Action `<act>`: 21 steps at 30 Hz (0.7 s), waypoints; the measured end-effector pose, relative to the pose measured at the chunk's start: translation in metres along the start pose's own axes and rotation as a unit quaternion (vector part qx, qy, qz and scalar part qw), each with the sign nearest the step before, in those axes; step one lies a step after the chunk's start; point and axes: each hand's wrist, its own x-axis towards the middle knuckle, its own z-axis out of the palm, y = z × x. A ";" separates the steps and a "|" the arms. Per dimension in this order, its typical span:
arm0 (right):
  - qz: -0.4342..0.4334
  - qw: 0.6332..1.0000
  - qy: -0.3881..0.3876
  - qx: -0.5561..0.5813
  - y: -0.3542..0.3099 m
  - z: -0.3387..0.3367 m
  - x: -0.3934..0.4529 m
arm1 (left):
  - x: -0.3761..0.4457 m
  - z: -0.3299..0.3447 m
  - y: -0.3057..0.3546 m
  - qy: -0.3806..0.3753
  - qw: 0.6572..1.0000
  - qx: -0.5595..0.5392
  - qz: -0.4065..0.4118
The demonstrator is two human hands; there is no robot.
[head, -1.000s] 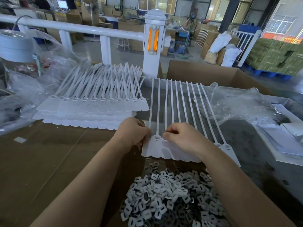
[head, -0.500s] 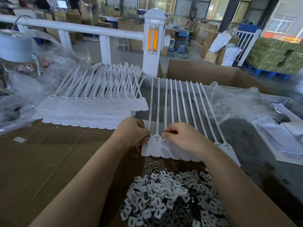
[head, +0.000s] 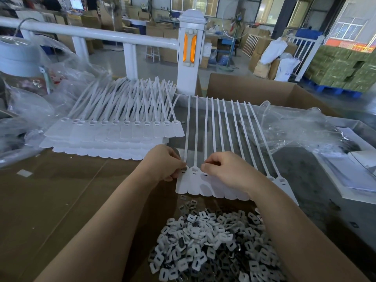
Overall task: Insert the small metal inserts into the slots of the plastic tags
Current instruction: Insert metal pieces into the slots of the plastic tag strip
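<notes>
A row of white plastic tags (head: 205, 187) with long straps lies flat in front of me. My left hand (head: 163, 163) pinches the head of the leftmost tag, thumb over its slot. My right hand (head: 225, 170) has thumb and forefinger pinched together at the head of the third tag, on what seems to be a small insert hidden by the fingertips. A heap of small grey and white inserts (head: 213, 243) lies just below the tags, between my forearms.
A layered stack of white tags (head: 114, 135) sits at the back left on the brown cardboard surface (head: 61, 200). Crumpled clear plastic bags (head: 301, 129) lie to the right and far left. An open cardboard box (head: 254, 88) and a white railing post (head: 190, 53) stand behind.
</notes>
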 end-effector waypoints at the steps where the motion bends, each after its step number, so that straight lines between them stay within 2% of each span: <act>1: -0.001 1.000 -0.001 -0.001 0.000 0.000 0.000 | 0.000 0.000 0.000 -0.002 1.000 -0.001 -0.001; 21: 0.001 1.000 -0.003 -0.001 0.005 -0.002 0.001 | 0.003 0.000 0.003 -0.012 1.000 -0.012 -0.015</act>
